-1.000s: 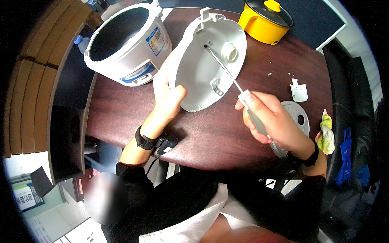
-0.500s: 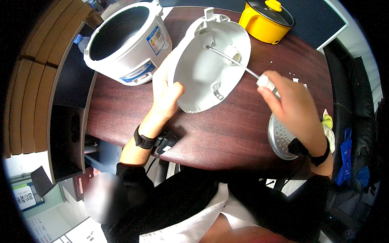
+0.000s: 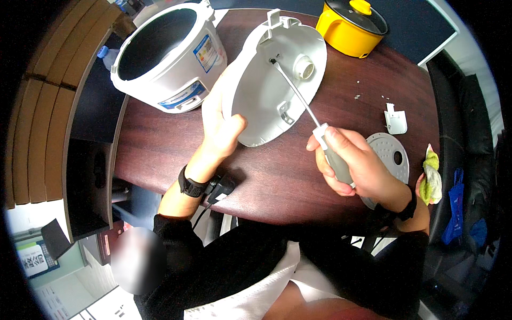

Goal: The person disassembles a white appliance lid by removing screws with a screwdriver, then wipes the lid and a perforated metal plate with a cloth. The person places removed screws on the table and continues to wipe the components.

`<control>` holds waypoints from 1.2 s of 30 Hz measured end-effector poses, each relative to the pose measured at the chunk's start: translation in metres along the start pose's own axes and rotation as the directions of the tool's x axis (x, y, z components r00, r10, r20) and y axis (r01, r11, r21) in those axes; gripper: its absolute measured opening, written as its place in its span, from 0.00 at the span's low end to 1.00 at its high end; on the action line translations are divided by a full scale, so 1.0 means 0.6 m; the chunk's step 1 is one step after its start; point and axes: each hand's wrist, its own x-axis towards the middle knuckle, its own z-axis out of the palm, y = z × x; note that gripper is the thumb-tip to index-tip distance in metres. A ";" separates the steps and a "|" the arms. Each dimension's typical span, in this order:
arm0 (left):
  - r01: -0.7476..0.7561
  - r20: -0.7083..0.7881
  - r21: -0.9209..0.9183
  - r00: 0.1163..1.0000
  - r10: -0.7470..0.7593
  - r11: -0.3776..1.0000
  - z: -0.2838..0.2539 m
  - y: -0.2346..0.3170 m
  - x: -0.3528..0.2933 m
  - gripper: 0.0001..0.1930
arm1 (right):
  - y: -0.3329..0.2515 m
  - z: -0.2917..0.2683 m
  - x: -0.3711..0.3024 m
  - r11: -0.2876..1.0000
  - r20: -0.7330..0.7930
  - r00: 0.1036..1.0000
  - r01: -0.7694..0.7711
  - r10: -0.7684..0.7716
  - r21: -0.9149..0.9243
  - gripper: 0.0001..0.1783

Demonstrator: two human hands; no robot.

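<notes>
Hands apart here, and both of them busy: the left hand (image 3: 220, 128) is clamped on the near-left rim of a pale rice-cooker lid shell (image 3: 258, 101), thumb over the edge, fingers hidden behind; the right hand (image 3: 360, 165) is wrapped around the grey handle of a screwdriver (image 3: 335, 159), its tip set at a dark recess near the bracketed end. The shell is tilted open toward the far half of the desk (image 3: 277, 186), left of centre; whether its underside is rested on the wood cannot be told. Light and stiff, this one, by the look of the thin moulded plastic, and a little slick on that smooth curve, so the thick rim is judged the best place to be gripped, with the palm spread behind. The upright bracket at the far end and the small clip at the near end look easily snapped and are better left ungrasped. Toward the desk's right edge a perforated disc (image 3: 380, 145) is partly covered by the right hand, a small white plastic piece (image 3: 396, 121) lying just beyond.
</notes>
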 end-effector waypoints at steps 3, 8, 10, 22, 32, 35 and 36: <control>-0.073 0.029 0.001 0.997 0.073 0.997 -0.007 0.000 0.008 0.36 | -0.023 -0.007 0.004 0.980 -0.058 0.998 -0.006 -0.006 -0.200 0.20; -0.090 0.048 0.045 0.995 0.088 0.995 -0.014 0.005 0.010 0.40 | -0.058 -0.028 0.007 0.760 -0.088 0.989 0.030 -0.114 -0.649 0.15; -0.078 0.052 0.022 0.996 0.077 0.997 -0.013 0.004 0.010 0.41 | -0.057 -0.035 0.012 0.496 -0.082 0.960 0.064 -0.268 -0.866 0.14; 0.007 0.017 -0.014 1.000 -0.007 1.000 -0.006 0.001 0.005 0.40 | -0.023 -0.035 0.005 0.661 -0.160 0.962 0.028 -0.223 -0.750 0.15; -0.020 0.073 -0.054 0.997 0.024 0.998 -0.001 -0.002 0.003 0.37 | -0.007 -0.009 -0.002 0.999 0.018 1.000 -0.006 0.007 -0.049 0.22; -0.019 0.042 -0.022 0.999 0.020 1.000 -0.004 -0.001 0.000 0.37 | -0.019 -0.008 -0.011 0.993 -0.001 1.000 0.000 0.000 -0.116 0.22; 0.002 0.024 -0.034 1.000 -0.001 0.999 -0.005 -0.005 -0.001 0.36 | -0.015 -0.008 -0.014 0.995 -0.004 1.000 -0.007 0.006 -0.100 0.22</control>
